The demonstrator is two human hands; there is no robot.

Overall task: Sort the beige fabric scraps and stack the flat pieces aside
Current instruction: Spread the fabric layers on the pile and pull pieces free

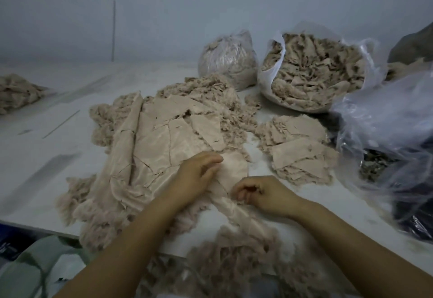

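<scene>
View: head camera, looking down over both forearms at a pale tabletop [46, 157] against a plain wall.
Left hand: the left hand [196, 173] rests on a flat beige piece [234, 168] at the near edge of the main heap; its fingers [210, 158] are loosely bent and pressing down on the cloth, not closed round it.
Right hand: the right hand [262, 194] lies just beside it, its fingers [243, 192] curled inward and seeming to pinch the edge of a long beige strip [234, 208] that runs toward the viewer.
Unsorted heap: a wide mound of beige fabric scraps [152, 147] fills the middle of the tabletop, larger flat pieces lying on fluffy frayed shreds.
Sorted stack: a low stack of flat pieces [300, 147] sits to the right of the heap, apart from it.
Progress: judged early to middle; a stack exists, but many flat pieces remain in the heap.
Open bag: a white plastic bag [271, 63] behind the stack, tipped toward the viewer, is full of crumpled beige scraps.
Closed bag: a clear tied bag [225, 58] to its left holds similar beige material.
Right-edge bags: crinkled clear plastic bags [386, 114] with something dark inside; contents cannot be told.
Far left: a small separate pile of scraps [16, 91].
Near edge: more frayed shreds [234, 265] spill over the tabletop's front edge.
</scene>
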